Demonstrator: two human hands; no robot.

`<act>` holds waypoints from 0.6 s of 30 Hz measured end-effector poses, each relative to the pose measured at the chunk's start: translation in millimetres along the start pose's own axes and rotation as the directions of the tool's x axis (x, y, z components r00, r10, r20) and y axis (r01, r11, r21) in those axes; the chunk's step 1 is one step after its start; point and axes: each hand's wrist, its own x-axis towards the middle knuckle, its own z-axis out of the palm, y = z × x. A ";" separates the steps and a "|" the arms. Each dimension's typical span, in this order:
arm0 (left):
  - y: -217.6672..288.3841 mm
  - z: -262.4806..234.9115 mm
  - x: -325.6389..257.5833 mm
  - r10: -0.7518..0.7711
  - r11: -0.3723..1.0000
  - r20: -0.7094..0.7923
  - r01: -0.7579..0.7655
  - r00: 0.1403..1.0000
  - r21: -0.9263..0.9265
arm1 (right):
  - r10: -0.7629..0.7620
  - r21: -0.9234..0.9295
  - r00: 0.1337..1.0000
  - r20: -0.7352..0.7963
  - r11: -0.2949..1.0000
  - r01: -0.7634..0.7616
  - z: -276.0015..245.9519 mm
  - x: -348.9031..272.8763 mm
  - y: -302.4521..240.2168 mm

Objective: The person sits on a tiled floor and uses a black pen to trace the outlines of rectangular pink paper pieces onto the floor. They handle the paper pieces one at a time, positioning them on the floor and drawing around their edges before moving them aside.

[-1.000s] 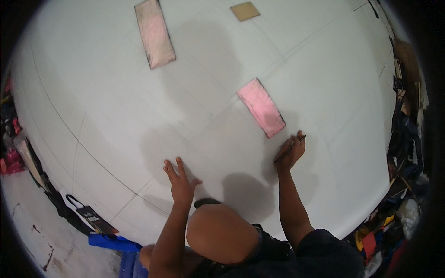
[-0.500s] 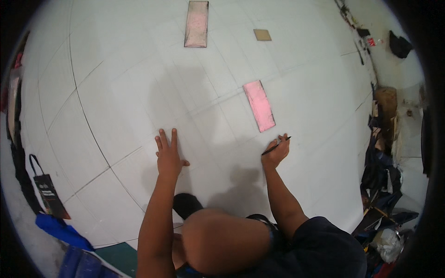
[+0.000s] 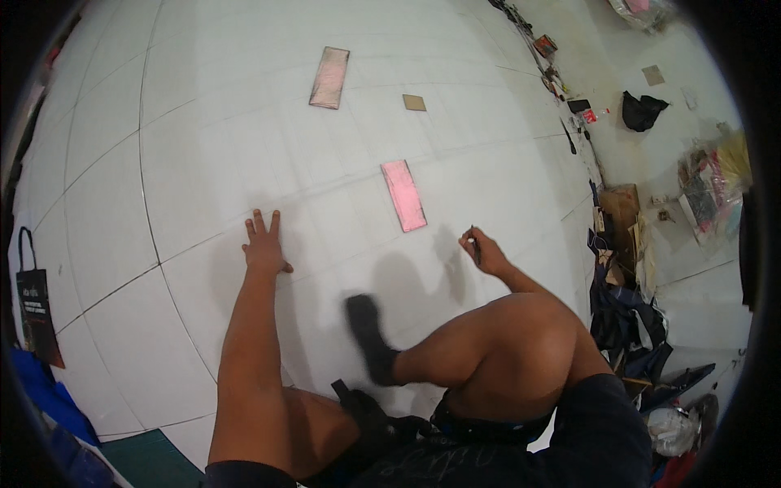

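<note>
My left hand (image 3: 263, 244) lies on the white tiled floor (image 3: 203, 179) with its fingers spread, holding nothing. My right hand (image 3: 493, 255) is closed around a thin black pen (image 3: 475, 244), near the lower end of a bright pink rectangular piece (image 3: 404, 195). That piece lies flat between my hands, a little farther out, and neither hand touches it. Beyond it are a paler pink rectangular piece (image 3: 329, 78) with dark edges and a small tan square (image 3: 414, 102).
One bent leg, ending in a dark sock (image 3: 370, 337), extends between my arms. A dark bag (image 3: 37, 309) and blue cloth (image 3: 50, 390) lie at the left edge. Cardboard (image 3: 620, 213), dark cloth and plastic bags line the right. A green sheet (image 3: 154, 459) lies at lower left.
My bent knee has swung to the right and the socked foot now shows fully. My right hand has turned with the pen, now farther from the bright pink piece. The view has shifted.
</note>
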 end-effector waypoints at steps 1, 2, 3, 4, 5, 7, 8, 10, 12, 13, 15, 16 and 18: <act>0.4 0.1 -0.2 -0.010 1.000 0.000 0.010 1.000 0.013 | -0.027 -0.055 0.999 0.028 0.998 0.029 -20.6 1.5 -9.8; 3.8 -0.9 1.4 -0.014 1.000 0.006 0.013 1.000 0.015 | -0.062 -0.083 0.998 0.030 0.994 0.064 -38.5 2.0 -13.3; 6.9 -0.1 3.1 -0.016 1.000 0.013 0.016 1.000 0.019 | -0.094 -0.111 0.995 0.033 0.989 0.097 -53.5 2.8 -14.0; 4.3 1.7 3.3 -0.032 0.999 0.022 0.031 0.999 0.026 | -0.132 -0.129 0.990 0.046 0.982 0.137 -61.9 5.9 -16.2; 1.2 2.2 4.2 -0.025 1.000 0.004 0.025 1.000 0.014 | -0.112 -0.167 0.992 0.062 0.979 0.121 -69.8 10.2 -18.0; 0.4 5.8 4.4 -0.016 1.000 -0.015 0.016 1.000 -0.003 | -0.061 -0.235 0.992 0.106 0.968 0.085 -76.1 16.8 -12.3; 4.2 5.6 5.9 -0.007 1.000 -0.026 0.007 1.000 0.007 | -0.110 -0.254 0.988 0.111 0.958 0.135 -71.6 22.8 12.4; -3.3 11.9 5.6 -0.002 1.000 -0.058 0.001 0.998 -0.004 | -0.083 -0.192 0.984 0.158 0.975 0.113 -53.7 35.3 32.7; -6.1 11.0 7.2 0.009 1.000 -0.083 -0.010 0.997 -0.004 | -0.091 -0.122 0.982 0.168 0.986 0.113 -34.1 57.5 48.5; -2.7 7.9 3.0 0.004 1.000 -0.074 -0.004 0.997 -0.005 | -0.167 -0.073 0.978 0.126 0.982 0.177 -22.4 66.7 53.4; 5.1 0.0 0.2 -0.010 1.000 -0.061 0.010 0.998 -0.002 | -0.304 0.026 0.952 0.021 0.953 0.303 -3.0 90.3 59.2; 3.4 1.4 0.9 0.005 1.000 -0.083 -0.006 0.997 -0.003 | -0.336 0.080 0.942 -0.003 0.939 0.335 3.4 104.6 55.1; 0.8 1.5 -1.7 -0.038 0.999 -0.055 0.037 0.998 -0.013 | -0.475 0.066 0.879 -0.051 0.876 0.477 18.2 131.6 43.3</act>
